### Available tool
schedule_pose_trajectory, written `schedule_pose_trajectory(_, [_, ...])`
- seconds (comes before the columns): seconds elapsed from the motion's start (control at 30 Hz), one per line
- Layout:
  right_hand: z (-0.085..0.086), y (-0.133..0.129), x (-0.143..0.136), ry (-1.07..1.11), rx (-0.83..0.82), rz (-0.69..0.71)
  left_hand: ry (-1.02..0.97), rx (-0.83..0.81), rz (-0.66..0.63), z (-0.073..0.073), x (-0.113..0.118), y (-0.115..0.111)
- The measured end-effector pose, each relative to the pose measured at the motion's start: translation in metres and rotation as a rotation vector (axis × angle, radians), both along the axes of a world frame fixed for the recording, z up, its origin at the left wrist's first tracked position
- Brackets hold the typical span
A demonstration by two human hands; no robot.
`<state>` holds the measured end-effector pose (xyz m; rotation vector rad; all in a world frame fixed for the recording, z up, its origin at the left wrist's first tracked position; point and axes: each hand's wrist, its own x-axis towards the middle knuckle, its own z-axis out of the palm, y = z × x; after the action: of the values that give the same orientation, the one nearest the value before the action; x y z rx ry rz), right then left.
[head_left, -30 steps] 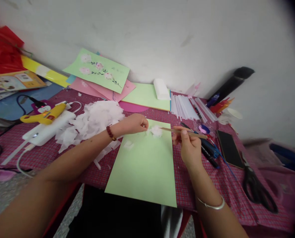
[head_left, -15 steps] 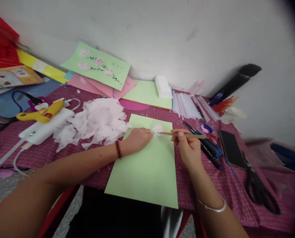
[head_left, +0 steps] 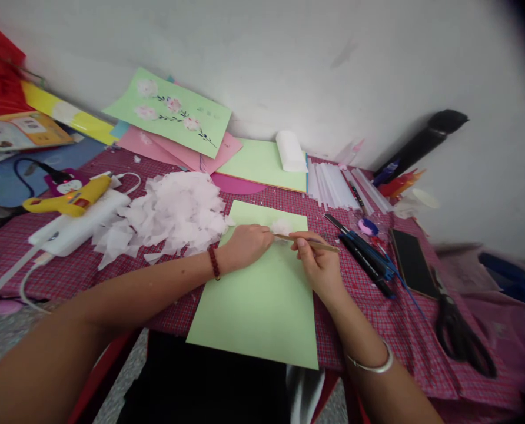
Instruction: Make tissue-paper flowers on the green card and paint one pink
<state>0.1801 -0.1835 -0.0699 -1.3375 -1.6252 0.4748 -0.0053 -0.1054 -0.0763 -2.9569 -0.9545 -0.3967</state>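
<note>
A light green sheet of paper [head_left: 258,306] lies in front of me, with a small white tissue-paper flower [head_left: 281,227] near its far end. My right hand [head_left: 319,268] is closed around a thin brown wooden stick [head_left: 319,245], whose tip reaches to the near edge of the flower. Resting on the sheet just left of the flower, my left hand [head_left: 247,247] has its fingers curled and pressed together. Whatever its fingertips hold, if anything, is hidden. A heap of torn white tissue pieces [head_left: 183,206] lies to the left of the sheet.
At left, a yellow hot glue gun [head_left: 75,199] rests on a white power strip [head_left: 63,232] with cables. Behind are a green card with flowers [head_left: 178,115] and a tissue pack [head_left: 290,151]. Pens [head_left: 366,265], a phone [head_left: 412,262] and black scissors [head_left: 461,335] lie at right.
My right hand has moved left and slightly down, and the stick is more tilted, its tip now nearer my left fingertips. My left hand stays in nearly the same place.
</note>
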Motion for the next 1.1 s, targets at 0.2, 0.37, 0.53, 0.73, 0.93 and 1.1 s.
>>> schedule_pose_trajectory(0.2, [0.003,0.001,-0.003,-0.104,0.034,0.023,-0.009,0.01,-0.036,-0.004,-0.001,0.0])
schedule_pose_trajectory(0.37, [0.007,-0.001,-0.003,-0.268,0.092,0.018,-0.195,-0.149,0.028,0.003,0.001,-0.003])
schedule_pose_trajectory(0.53, [0.008,-0.004,-0.002,-0.433,0.093,0.021,-0.593,-0.447,0.283,0.004,-0.001,0.012])
schedule_pose_trajectory(0.73, [0.008,-0.005,-0.004,-0.645,0.09,0.093,-0.459,-0.385,0.124,0.003,-0.002,0.013])
schedule_pose_trajectory(0.93, [0.005,-0.006,-0.003,-0.602,0.065,0.107,-0.187,-0.173,-0.024,0.004,-0.001,0.0])
schedule_pose_trajectory(1.1, [0.007,-0.006,-0.002,-0.539,0.056,0.12,-0.125,-0.138,-0.018,0.0,0.0,0.002])
